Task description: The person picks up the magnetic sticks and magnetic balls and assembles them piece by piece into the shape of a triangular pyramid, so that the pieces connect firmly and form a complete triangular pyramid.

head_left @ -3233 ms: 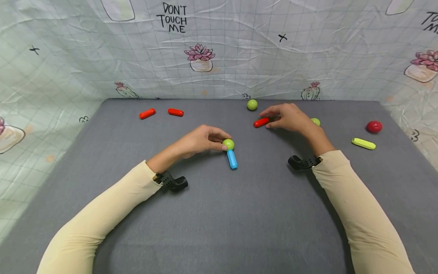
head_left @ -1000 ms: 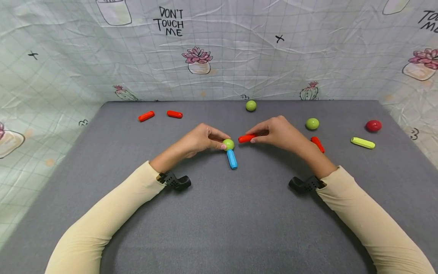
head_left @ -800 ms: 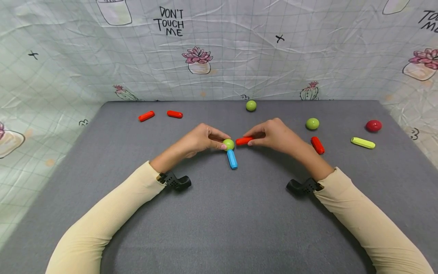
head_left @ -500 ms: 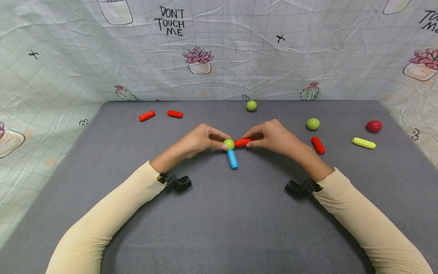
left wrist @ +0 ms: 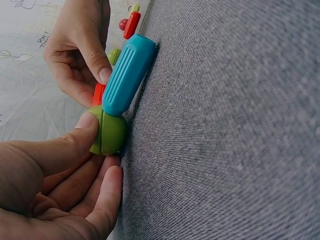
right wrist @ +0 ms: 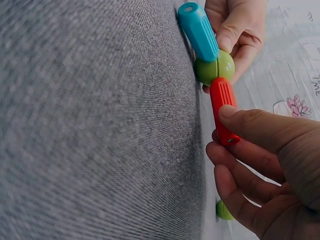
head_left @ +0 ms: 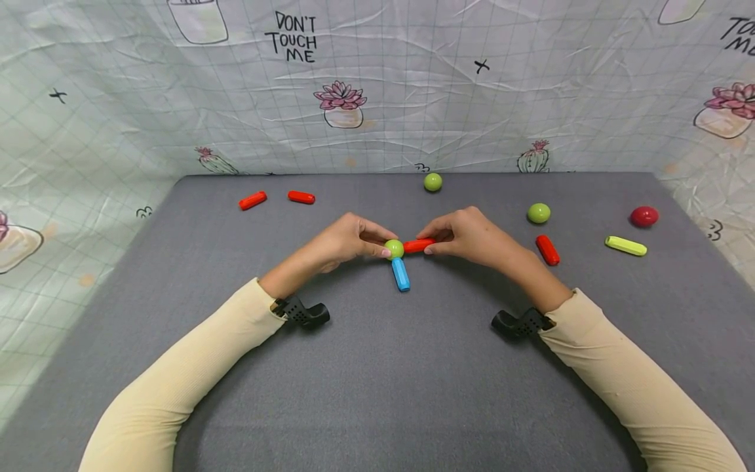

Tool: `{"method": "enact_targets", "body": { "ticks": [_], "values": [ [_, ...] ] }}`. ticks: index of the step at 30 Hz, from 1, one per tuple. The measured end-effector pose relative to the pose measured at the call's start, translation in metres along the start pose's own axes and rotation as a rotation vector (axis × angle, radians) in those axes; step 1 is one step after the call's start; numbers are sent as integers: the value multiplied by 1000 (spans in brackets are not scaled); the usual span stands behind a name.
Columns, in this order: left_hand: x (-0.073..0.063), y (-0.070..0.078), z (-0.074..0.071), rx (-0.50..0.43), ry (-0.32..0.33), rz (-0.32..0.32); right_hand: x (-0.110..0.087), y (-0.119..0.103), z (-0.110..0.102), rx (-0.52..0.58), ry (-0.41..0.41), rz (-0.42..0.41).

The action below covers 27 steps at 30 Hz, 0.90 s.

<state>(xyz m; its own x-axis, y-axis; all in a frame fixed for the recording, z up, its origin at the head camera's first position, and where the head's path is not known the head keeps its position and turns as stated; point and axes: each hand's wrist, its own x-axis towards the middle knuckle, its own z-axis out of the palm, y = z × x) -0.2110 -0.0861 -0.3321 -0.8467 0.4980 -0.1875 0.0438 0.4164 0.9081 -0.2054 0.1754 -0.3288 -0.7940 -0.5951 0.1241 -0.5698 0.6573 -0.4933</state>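
My left hand (head_left: 348,242) pinches a green ball (left wrist: 114,131) between thumb and fingers, low over the grey cloth. From the ball a blue ridged rod (head_left: 400,274) sticks out toward me. A red ridged rod (right wrist: 224,107) meets the ball's right side, its near end against the ball. My right hand (head_left: 472,237) grips that red rod by its outer end, thumb on the ridged face, as the right wrist view shows. A small hole is visible in the free end of each rod there.
Behind the hands lie two red rods, one of them a red rod (head_left: 252,200) at far left, and a green ball (head_left: 433,182). Farther right are another green ball (head_left: 539,213), a red rod (head_left: 547,250), a yellow rod (head_left: 626,246) and a red ball (head_left: 644,217). A printed curtain (head_left: 401,98) hangs behind.
My right hand has carried the red rod left and toward me until its end meets the green ball. My left hand has kept its hold on the ball; little moves in the last half second.
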Motion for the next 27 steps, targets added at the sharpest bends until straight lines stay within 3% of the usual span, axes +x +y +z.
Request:
{"method": "enact_targets", "body": {
  "ticks": [8,15,21,27],
  "values": [
    [0,1,0,6,0,-7,0,-1,-1,-5,-3,-4],
    [1,3,-1,15,-47,-6,0,-1,-3,-1,-4,-4],
    [1,7,-2,52,-100,20,-1,2,-3,12,-17,-4],
    [-1,6,-1,109,-93,71,-7,7,-9,13,-38,18]
  ]
}}
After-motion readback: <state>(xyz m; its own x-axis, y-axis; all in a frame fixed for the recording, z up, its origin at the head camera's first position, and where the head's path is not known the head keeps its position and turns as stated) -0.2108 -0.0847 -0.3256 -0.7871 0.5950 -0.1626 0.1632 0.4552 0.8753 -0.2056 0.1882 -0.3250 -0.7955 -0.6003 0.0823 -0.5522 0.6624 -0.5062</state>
